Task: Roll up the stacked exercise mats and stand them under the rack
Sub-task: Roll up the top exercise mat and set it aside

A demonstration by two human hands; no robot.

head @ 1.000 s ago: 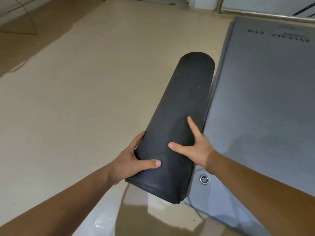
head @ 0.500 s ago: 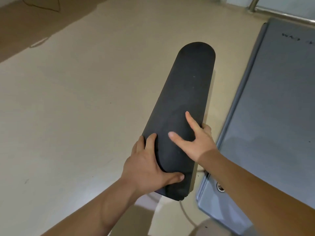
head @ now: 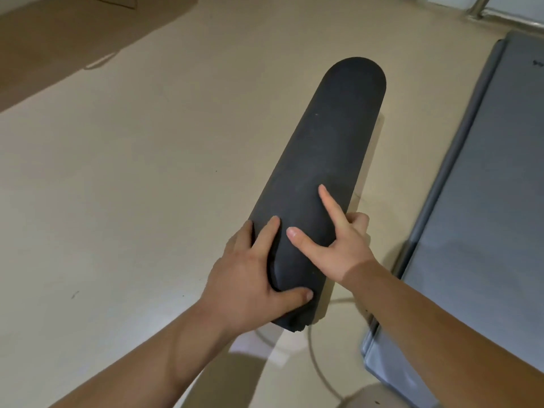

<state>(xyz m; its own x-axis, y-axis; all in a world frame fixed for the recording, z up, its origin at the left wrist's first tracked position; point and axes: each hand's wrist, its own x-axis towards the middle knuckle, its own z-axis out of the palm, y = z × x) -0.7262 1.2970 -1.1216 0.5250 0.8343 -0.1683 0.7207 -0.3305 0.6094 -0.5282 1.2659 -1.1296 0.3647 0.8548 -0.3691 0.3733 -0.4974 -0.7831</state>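
Gripping the rolled black mat (head: 321, 184) at centre frame, both hands wrap its near end.
The left hand (head: 250, 284) curls fingers and thumb round the roll; the right hand (head: 338, 251) spreads thumb and forefinger on top, its other fingers mostly hidden behind. The grey mat (head: 485, 201) at right is cut off by the frame edge.

left hand (head: 250, 278): bare, short rounded thumbnail | right hand (head: 338, 248): bare, short trimmed thumbnail | left forearm (head: 164, 348): bare to frame edge, tendon lines at wrist | right forearm (head: 441, 319): bare to frame edge, slim at wrist
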